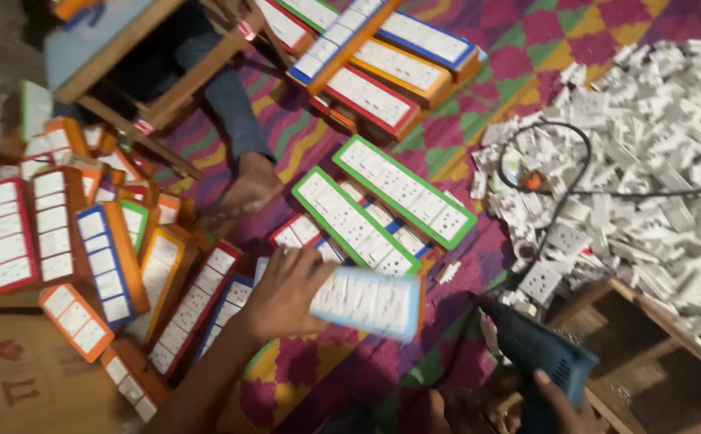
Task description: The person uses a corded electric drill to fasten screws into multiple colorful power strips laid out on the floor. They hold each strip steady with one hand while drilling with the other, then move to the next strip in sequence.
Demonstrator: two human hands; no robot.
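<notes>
My left hand grips the left end of a blue-edged extension board with white sockets, holding it flat above the patterned mat. My right hand at the bottom right holds a dark blue electric drill, its nose pointing up-left toward the board's right end. Two green-edged boards lie on the mat just beyond the held board.
A big heap of white socket parts fills the right, with a black cable over it. Orange, red and blue boards are piled at left and a stack at top. Another person's foot rests beside a wooden stool. A wooden frame is at lower right.
</notes>
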